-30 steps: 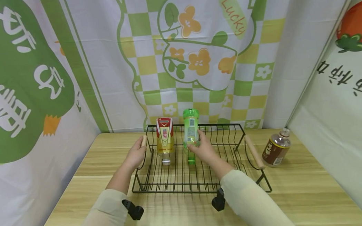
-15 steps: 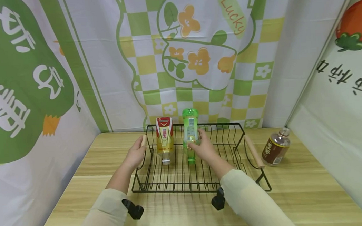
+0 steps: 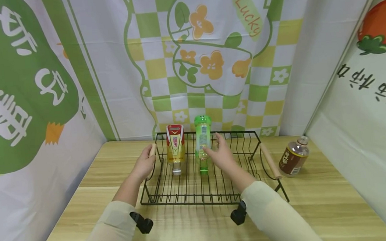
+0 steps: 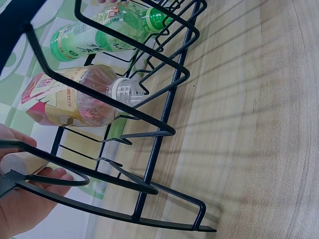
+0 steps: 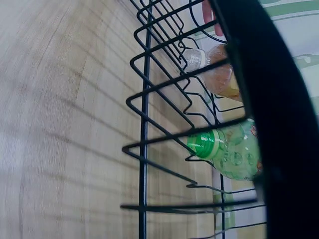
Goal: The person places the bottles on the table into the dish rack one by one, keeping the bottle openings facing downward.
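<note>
My left hand (image 3: 144, 163) grips the wooden handle (image 3: 152, 150) at the left end of a black wire dish rack (image 3: 194, 200). Inside the rack a red-and-gold drink bottle (image 3: 175, 145) leans cap-down. To its right a clear green bottle (image 3: 202, 138) leans the same way, its green cap (image 5: 202, 144) low among the wires. Beside that green bottle's right side is my right hand (image 3: 223, 155), thumb and fingers spread; the thumb tip overlaps the bottle's edge, and whether it touches I cannot tell. A dark bar hides my right hand in the right wrist view.
A clear bottle with a brown label (image 3: 294, 157) stands uncapped on the wooden table (image 3: 330, 200), right of the rack. The rack's right wooden handle (image 3: 270, 161) lies between them. Patterned curtains (image 3: 216, 67) hang behind and at both sides.
My right hand has loosened from the green bottle and shifted slightly right, its fingers spreading. The green bottle stays leaning in the rack. My left hand keeps its hold on the handle.
</note>
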Available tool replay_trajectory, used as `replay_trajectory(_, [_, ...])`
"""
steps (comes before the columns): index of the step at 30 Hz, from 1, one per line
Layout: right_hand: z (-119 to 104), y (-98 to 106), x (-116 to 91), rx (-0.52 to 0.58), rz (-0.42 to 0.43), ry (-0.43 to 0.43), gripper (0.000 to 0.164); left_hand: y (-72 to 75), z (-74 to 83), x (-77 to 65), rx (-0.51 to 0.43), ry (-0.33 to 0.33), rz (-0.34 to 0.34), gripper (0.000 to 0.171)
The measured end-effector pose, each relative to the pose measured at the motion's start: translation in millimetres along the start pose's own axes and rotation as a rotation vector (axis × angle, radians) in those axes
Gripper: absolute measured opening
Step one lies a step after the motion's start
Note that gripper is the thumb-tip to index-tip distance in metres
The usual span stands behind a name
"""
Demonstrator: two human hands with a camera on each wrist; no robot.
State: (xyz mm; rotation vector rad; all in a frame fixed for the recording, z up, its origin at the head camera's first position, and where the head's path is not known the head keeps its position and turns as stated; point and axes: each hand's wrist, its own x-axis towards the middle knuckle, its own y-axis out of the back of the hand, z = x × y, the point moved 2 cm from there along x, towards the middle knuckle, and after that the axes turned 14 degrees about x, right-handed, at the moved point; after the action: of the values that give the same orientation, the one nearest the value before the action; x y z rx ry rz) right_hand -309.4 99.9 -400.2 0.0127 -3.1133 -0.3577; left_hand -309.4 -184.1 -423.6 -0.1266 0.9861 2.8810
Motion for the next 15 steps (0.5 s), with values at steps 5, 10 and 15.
replay_trajectory(5, [-3.1,16.5,-6.2,-0.040,-0.026,0.008,0.082,-0.4,-0.6,2.0,-0.003,-0.002,-0.010,0.060])
replay_trajectory(10, [-5.7,37.3,-11.0,-0.084,-0.036,0.028,0.082,-0.2,-3.3,4.7,-0.005,0.005,-0.005,0.060])
replay_trajectory(15, [-7.1,61.4,-15.1,-0.091,-0.030,0.024,0.086,0.0,-3.6,5.0,-0.004,0.008,-0.008,0.060])
